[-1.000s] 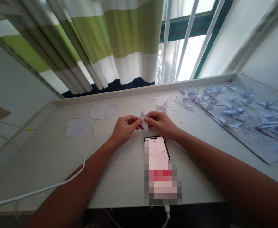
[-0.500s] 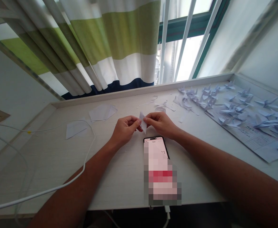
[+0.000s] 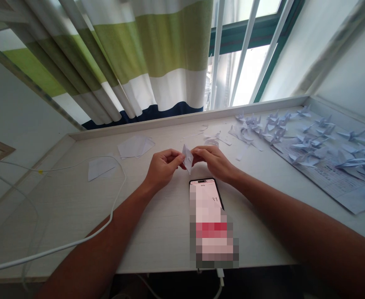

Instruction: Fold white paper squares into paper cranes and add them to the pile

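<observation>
The left hand [image 3: 164, 168] pinches a small folded piece of white paper [image 3: 187, 159] between thumb and fingers, a little above the worktop [image 3: 157, 232] and about midway between its left and right sides. The paper stands nearly upright, one point up and one down. The right hand [image 3: 216, 162] has its fingers bent, their tips at the paper's right edge; whether they grip it or only rest against it I cannot tell.

Just nearer than the hands lies a phone [image 3: 209, 207], its top end close below the paper and its blurred lower end reaching the front edge, where a white plug [image 3: 220, 273] hangs over. That leaves little room straight towards the body. Plain surface lies on both sides of the phone, between it and each forearm.

Towards the back left corner are two groups of loose sheets, one [image 3: 135, 146] nearer the rear rim [image 3: 157, 121], the other [image 3: 100, 168] nearer the left side. A white cable [image 3: 125, 176] loops beside them and passes across the left forearm in view, cutting into the room there. Beyond the right hand, paper scraps [image 3: 244, 135] lie towards the rear rim. The back right corner and right side are crowded with folded paper cranes [image 3: 307, 143], many on a printed sheet [image 3: 328, 178], its near corner pointing towards the front edge.
</observation>
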{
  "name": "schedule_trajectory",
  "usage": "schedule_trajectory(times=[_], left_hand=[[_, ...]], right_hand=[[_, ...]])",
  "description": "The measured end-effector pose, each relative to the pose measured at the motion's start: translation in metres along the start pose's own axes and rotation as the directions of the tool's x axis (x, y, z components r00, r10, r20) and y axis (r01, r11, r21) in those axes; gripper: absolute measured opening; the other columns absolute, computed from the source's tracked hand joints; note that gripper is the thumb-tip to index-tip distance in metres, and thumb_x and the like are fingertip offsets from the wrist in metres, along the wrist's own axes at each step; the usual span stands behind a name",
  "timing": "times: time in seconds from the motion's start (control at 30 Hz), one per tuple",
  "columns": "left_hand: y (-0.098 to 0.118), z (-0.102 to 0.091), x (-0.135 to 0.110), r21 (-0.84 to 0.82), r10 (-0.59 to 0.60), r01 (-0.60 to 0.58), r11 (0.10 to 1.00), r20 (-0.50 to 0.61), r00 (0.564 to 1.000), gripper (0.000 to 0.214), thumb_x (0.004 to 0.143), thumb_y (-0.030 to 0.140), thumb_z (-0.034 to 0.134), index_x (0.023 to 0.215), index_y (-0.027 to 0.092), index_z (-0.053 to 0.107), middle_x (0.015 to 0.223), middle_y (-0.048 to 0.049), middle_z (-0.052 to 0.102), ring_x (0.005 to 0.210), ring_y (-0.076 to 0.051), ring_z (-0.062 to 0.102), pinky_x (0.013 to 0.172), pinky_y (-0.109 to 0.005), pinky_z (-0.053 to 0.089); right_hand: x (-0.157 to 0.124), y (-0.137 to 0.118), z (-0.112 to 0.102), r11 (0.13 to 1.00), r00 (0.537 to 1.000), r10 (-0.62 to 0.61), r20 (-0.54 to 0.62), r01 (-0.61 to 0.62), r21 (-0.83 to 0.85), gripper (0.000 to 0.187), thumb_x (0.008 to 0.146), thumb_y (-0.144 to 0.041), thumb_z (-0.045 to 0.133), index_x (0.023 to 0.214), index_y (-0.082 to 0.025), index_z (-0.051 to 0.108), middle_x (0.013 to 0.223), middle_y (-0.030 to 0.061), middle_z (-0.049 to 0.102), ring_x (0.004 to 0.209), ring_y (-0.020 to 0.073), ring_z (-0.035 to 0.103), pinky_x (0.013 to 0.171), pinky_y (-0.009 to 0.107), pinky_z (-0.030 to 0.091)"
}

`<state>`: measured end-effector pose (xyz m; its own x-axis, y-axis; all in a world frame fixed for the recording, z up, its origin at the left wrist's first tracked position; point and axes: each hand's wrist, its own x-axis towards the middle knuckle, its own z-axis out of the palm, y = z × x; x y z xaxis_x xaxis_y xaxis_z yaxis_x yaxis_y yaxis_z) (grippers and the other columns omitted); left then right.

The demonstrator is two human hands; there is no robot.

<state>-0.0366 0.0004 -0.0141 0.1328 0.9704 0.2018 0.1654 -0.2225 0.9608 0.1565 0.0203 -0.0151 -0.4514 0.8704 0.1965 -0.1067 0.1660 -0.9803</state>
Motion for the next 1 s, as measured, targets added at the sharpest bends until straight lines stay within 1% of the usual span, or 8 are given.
schedule_trajectory(times=[0.1,0.2,0.4,0.57,0.67,0.73,0.83,1.0], left_hand=[[-0.0003,0.0010,-0.0013,0.003,-0.005,0.006,1.000,-0.011,1.000,0.023,0.086,0.039,0.078,0.083,0.016,0.075,0.072,-0.0043,0.077,0.065,-0.017,0.073,0.066,-0.028,0.056],[-0.0001,0.0015,-0.0014,-0.024,-0.010,0.009,1.000,-0.013,1.000,0.024,0.086,0.039,0.078,0.086,0.015,0.075,0.073,-0.0047,0.078,0.066,-0.017,0.073,0.067,-0.029,0.058],[-0.0030,0.0012,-0.0004,-0.127,-0.046,0.050,0.991,0.029,0.999,0.034,0.074,0.034,0.089,0.098,0.015,0.072,0.076,-0.0041,0.079,0.071,-0.019,0.076,0.073,-0.031,0.060],[0.0000,0.0028,-0.0023,-0.117,-0.028,0.029,0.993,0.004,1.000,0.038,0.074,0.036,0.089,0.099,0.015,0.070,0.076,-0.0046,0.079,0.071,-0.020,0.076,0.074,-0.033,0.061],[0.0031,0.0041,-0.0029,-0.102,-0.011,0.008,0.995,-0.020,1.000,0.040,0.076,0.037,0.087,0.103,0.016,0.067,0.074,-0.0027,0.077,0.068,-0.019,0.075,0.072,-0.032,0.059],[0.0036,0.0050,-0.0026,-0.103,-0.002,-0.001,0.995,-0.035,0.999,0.041,0.077,0.037,0.087,0.102,0.018,0.062,0.072,-0.0005,0.075,0.067,-0.018,0.074,0.069,-0.030,0.058],[0.0018,0.0061,-0.0016,-0.105,0.019,-0.024,0.994,-0.045,0.999,0.040,0.075,0.037,0.087,0.093,0.020,0.056,0.071,0.0020,0.072,0.067,-0.016,0.072,0.069,-0.029,0.057],[-0.0051,0.0047,-0.0003,-0.033,0.055,-0.056,0.998,-0.029,0.998,0.033,0.077,0.035,0.086,0.082,0.018,0.057,0.073,0.0014,0.068,0.068,-0.016,0.071,0.069,-0.029,0.056]], right_hand=[[-0.0017,0.0005,-0.0004,0.998,1.000,0.025,0.003,-0.025,-0.061,0.021,0.088,-0.033,0.063,0.078,-0.016,0.072,0.079,0.0054,0.073,0.076,0.0180,0.068,0.080,0.034,0.054],[-0.0029,0.0027,-0.0007,0.991,0.998,0.063,-0.012,-0.064,-0.119,0.023,0.086,-0.037,0.070,0.077,-0.016,0.074,0.077,0.0056,0.075,0.075,0.0184,0.069,0.076,0.032,0.052],[-0.0026,0.0058,-0.0022,0.996,0.997,0.081,-0.015,-0.081,-0.045,0.034,0.084,-0.049,0.076,0.078,-0.015,0.075,0.081,0.0073,0.078,0.076,0.0183,0.070,0.078,0.032,0.054],[-0.0022,0.0032,-0.0040,0.998,0.998,0.057,0.034,-0.056,-0.019,0.038,0.082,-0.053,0.080,0.080,-0.015,0.077,0.081,0.0067,0.077,0.077,0.0179,0.070,0.079,0.033,0.054],[-0.0015,0.0009,-0.0037,0.998,0.999,0.042,0.026,-0.041,-0.043,0.038,0.080,-0.054,0.081,0.081,-0.016,0.078,0.075,0.0049,0.076,0.073,0.0172,0.068,0.076,0.032,0.053],[-0.0010,0.0001,-0.0027,0.997,0.998,0.055,-0.002,-0.055,-0.057,0.039,0.081,-0.055,0.080,0.080,-0.016,0.077,0.071,0.0040,0.074,0.070,0.0165,0.067,0.074,0.032,0.053],[-0.0006,0.0006,-0.0018,0.996,0.997,0.075,-0.028,-0.076,-0.050,0.041,0.084,-0.056,0.076,0.076,-0.016,0.076,0.073,0.0055,0.075,0.072,0.0170,0.069,0.080,0.034,0.055],[0.0004,0.0045,-0.0057,0.998,0.991,0.057,-0.120,-0.057,0.005,0.037,0.087,-0.047,0.072,0.069,-0.016,0.071,0.070,0.0047,0.072,0.068,0.0163,0.068,0.081,0.035,0.057]])
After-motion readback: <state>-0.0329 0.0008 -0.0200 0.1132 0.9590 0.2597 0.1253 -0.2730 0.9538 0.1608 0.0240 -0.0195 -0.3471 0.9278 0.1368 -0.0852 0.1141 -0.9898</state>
